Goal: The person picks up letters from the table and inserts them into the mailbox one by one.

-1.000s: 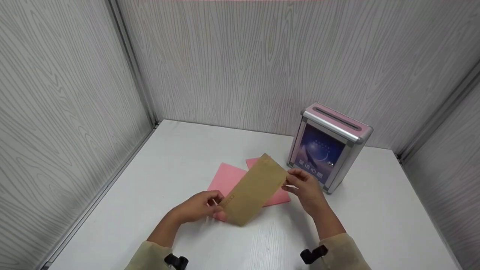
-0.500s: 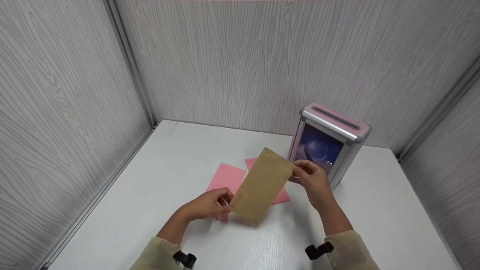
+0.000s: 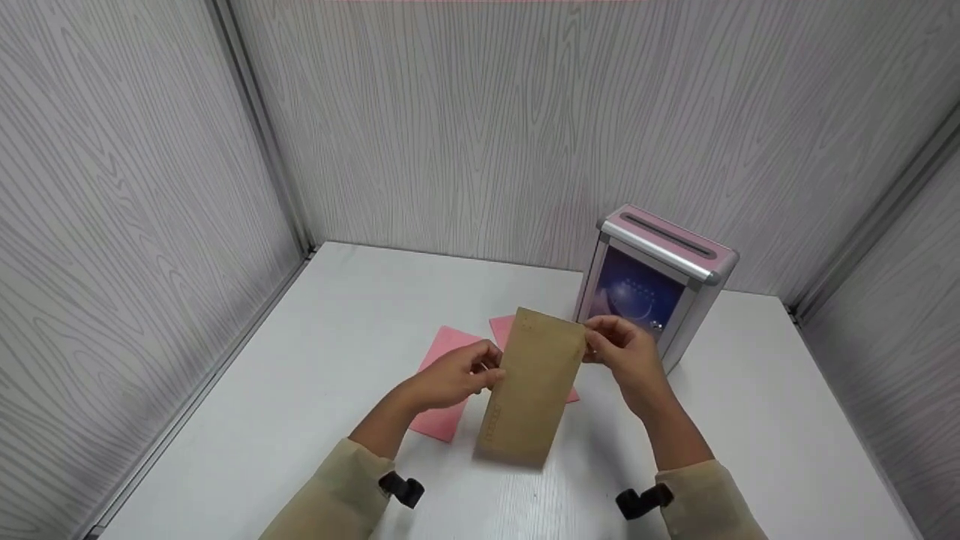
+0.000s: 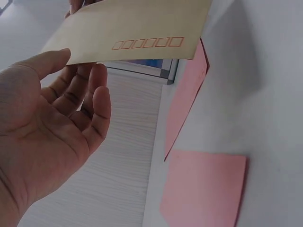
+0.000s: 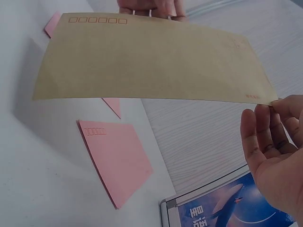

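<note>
Two hand pinches held the brown envelope [image 3: 534,390] above the table [image 3: 375,300]: left hand [image 3: 450,376] at one long edge, right hand [image 3: 628,360] near the opposite upper corner, both half closed. It looked light, bendable, easily creased, best gripped gently by its edges.

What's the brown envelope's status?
Left hand and right hand pinch brown envelope, clear of table. Two pink envelopes lie flat. Box slot uncovered.

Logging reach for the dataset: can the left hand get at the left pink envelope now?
Probably yes: the left pink envelope lies on the table below the left hand, nothing resting on it. But that hand pinches the brown envelope, so it would likely have to release it first.
</note>
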### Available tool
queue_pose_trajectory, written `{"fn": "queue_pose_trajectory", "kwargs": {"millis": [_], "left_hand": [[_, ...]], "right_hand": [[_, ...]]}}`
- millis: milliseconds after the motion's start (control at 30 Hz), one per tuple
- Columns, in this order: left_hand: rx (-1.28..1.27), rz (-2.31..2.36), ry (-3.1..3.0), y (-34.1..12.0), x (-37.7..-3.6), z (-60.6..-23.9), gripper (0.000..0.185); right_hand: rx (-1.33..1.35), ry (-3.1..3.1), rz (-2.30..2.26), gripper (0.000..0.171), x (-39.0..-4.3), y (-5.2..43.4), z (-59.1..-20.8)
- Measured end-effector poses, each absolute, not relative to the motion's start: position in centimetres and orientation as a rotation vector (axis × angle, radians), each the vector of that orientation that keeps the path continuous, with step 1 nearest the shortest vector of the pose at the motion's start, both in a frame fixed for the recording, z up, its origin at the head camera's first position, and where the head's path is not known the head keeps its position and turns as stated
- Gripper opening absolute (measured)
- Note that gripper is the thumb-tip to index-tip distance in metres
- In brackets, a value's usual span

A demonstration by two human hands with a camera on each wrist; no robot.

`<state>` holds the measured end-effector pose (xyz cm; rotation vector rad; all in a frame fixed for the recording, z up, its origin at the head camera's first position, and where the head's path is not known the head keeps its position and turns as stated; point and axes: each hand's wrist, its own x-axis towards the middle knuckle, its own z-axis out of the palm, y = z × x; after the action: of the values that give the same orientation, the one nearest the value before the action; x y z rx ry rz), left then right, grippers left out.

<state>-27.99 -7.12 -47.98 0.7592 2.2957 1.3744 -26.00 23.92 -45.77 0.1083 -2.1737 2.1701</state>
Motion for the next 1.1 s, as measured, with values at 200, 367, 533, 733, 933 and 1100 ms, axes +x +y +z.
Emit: {"fn": "queue_pose_trajectory", "kwargs": {"millis": [200,367,533,733,933,1100], "left_hand": [[0.736,1.456,2.304,-5.6,-28.6,-46.6,0.018],[0.693,1.54,2.247,-5.0,-29.1,-45.9,0.019],[0.631,1.612,2.185,-4.6,-29.7,-45.8,0.022],[0.594,1.661,2.136,-3.8,-30.2,-46.0,0.024],[0.641,1.672,2.132,-2.8,-30.6,-45.6,0.02],[0.689,1.632,2.239,-2.0,-30.9,-44.4,0.016]], "right_hand": [[0.163,-2.185,2.167,0.029,-25.7,24.6,-45.4],[0.167,-2.277,2.156,0.042,-25.9,25.5,-45.9],[0.196,-2.482,2.107,0.04,-25.9,25.9,-47.6],[0.166,-2.552,2.033,0.026,-25.7,25.8,-48.7],[0.101,-2.572,1.84,0.019,-25.5,25.9,-47.6],[0.17,-2.622,1.632,0.021,-25.3,26.0,-45.7]]}}
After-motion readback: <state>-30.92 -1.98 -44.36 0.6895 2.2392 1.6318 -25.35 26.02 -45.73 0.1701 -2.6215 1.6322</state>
